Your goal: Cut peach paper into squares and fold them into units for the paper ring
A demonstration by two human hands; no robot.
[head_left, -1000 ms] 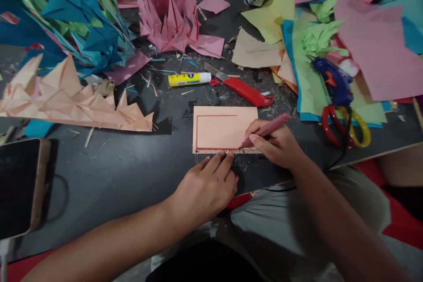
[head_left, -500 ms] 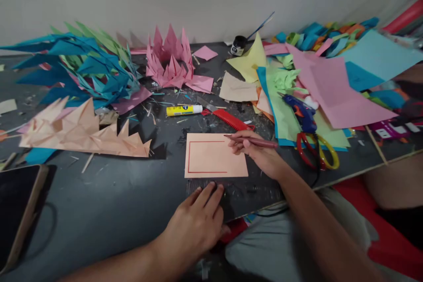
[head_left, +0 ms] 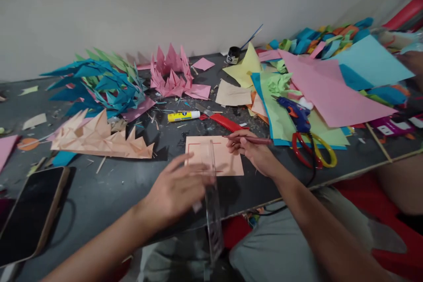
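"what do the hands have, from left to right?"

"the left hand (head_left: 180,185), blurred, has its fingers loosely stretched, a clear ruler (head_left: 214,224) seemingly pinched at the tips. the ruler slants in front of the peach card (head_left: 231,165) and past the edge of the dark desk (head_left: 99,194). the card lies at the middle of the desk's near side, with red lines (head_left: 198,143) partly hidden. the right hand (head_left: 253,150) has its fingers closed around a red-brown pen (head_left: 261,140), tip near the card's top edge."

"what could go wrong?"

"the ruler could catch the card and skew it, since neither hand seems to press it down. it might smear the lines if the ink is wet; i cannot tell. the pen, so low, could leave a stray mark. further right, the cable (head_left: 313,163) could snag the forearm."

"and the surface and room?"

"a pale wall (head_left: 132,13) stands behind. left to right: a phone (head_left: 35,211), peach folded spikes (head_left: 102,139), blue and green spiky paper (head_left: 109,81), a ring of pink points (head_left: 172,83), a yellow glue stick (head_left: 183,116), a red cutter (head_left: 226,122) with its blade out, a dark jar (head_left: 233,55), layered sheets (head_left: 330,88), a blue glue gun (head_left: 299,116) and scissors (head_left: 325,150)."
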